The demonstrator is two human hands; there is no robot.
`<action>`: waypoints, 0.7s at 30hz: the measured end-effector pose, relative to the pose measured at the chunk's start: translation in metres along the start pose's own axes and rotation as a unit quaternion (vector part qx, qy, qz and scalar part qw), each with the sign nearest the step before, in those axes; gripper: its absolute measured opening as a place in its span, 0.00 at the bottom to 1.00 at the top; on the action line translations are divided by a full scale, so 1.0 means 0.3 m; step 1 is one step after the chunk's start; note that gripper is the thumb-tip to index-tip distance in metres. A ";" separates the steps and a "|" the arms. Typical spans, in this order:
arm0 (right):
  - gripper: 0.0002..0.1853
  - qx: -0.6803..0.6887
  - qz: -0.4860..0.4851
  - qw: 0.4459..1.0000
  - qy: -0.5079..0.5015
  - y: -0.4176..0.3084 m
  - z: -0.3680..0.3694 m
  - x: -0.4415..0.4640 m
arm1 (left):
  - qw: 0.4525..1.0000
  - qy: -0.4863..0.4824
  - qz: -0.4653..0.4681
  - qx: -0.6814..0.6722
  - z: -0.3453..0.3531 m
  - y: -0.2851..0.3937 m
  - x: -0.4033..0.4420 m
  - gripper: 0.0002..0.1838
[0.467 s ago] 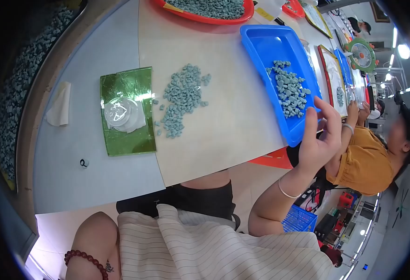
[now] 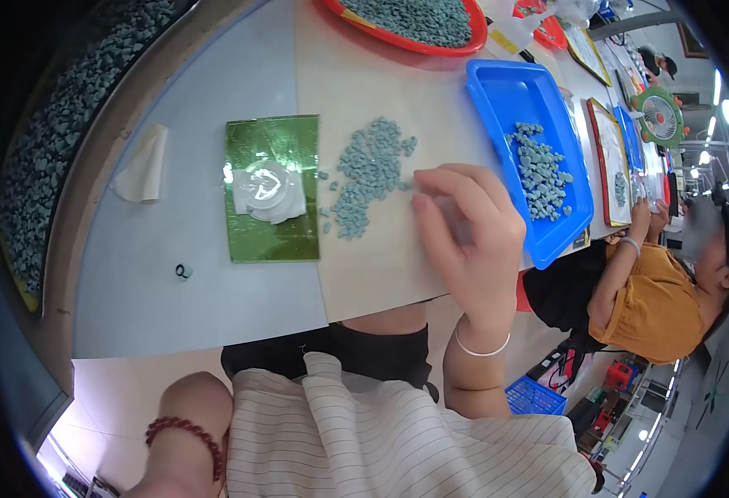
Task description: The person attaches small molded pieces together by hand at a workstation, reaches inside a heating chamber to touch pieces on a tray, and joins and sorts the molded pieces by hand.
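My right hand [image 2: 476, 236] hovers over the table's near side, thumb and index finger apart and nothing visible between them. Its fingertips point at a loose pile of blue-green stone chips [image 2: 371, 170], just to their left. Beyond the pile lies a shiny green plate [image 2: 273, 245] bearing a clear round piece [image 2: 263, 184] on a white scrap. Behind my hand, a blue tray [image 2: 526, 79] holds more chips [image 2: 541, 174]. My left arm [image 2: 183, 415], with a red bead bracelet, hangs low beside my body; its fingers do not show.
A red tray [image 2: 397, 39] full of chips stands at the table's far side. A long chip-filled trough [image 2: 65, 124] runs along the left. A white cloth [image 2: 143, 166] and a small dark ring [image 2: 183, 271] lie on the grey surface. A co-worker [image 2: 650, 290] sits at right.
My right hand has moved left from beside the blue tray toward the chip pile, palm turning downward. The whole view has shifted slightly, so the table items appear farther right.
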State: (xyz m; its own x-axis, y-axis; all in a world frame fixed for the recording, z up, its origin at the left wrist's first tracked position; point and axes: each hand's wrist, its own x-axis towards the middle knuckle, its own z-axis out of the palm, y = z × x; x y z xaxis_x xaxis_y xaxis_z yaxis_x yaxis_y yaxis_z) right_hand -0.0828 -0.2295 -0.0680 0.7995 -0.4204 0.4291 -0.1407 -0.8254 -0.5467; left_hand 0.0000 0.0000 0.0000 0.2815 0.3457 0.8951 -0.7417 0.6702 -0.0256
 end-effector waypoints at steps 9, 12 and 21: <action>0.07 -0.050 -0.037 0.998 -0.008 0.016 0.028 0.018 | 0.711 0.260 -0.633 -0.163 -0.008 0.058 -0.261 0.08; 0.09 0.016 -0.034 0.999 0.017 -0.053 -0.007 0.005 | 0.749 -0.073 -0.659 -0.003 -0.045 0.051 -0.279 0.06; 0.15 0.170 -0.230 0.958 -0.016 -0.203 -0.003 -0.084 | 0.798 -0.238 -0.521 0.188 -0.016 0.013 -0.265 0.03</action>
State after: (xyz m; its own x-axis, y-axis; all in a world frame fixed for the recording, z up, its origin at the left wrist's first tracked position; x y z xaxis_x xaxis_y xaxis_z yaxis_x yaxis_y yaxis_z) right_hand -0.0950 -0.1692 -0.0448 0.7496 -0.0259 0.6614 0.4240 -0.7486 -0.5098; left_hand -0.0223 -0.0219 -0.0734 0.6686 -0.6185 0.4128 -0.4113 0.1548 0.8983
